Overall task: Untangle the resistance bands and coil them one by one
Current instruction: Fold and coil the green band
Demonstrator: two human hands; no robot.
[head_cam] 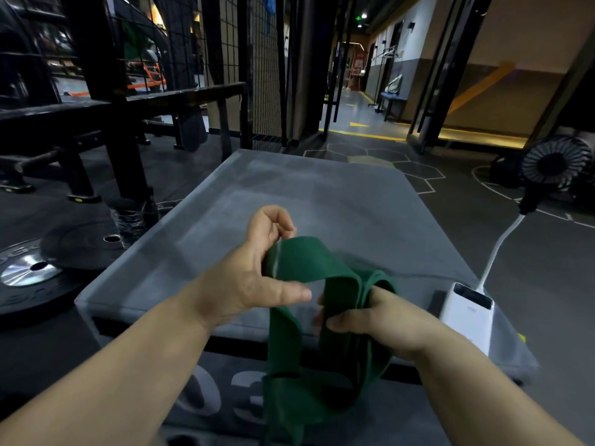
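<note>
A wide green resistance band (309, 265) hangs in loops between my hands, above the near edge of a grey padded box (289, 188). My left hand (257, 272) has its curled fingers hooked round the upper loop, thumb pointing right. My right hand (370, 317) pinches several folded layers of the band between thumb and fingers. The band's lower loops (289, 381) droop down past the front of the box. No other band shows.
A white power bank (467, 313) with a white cable lies on the box's right near corner. A black fan (553, 165) stands on the floor to the right. Weight plates (35, 272) and a black rack (106, 117) are at left.
</note>
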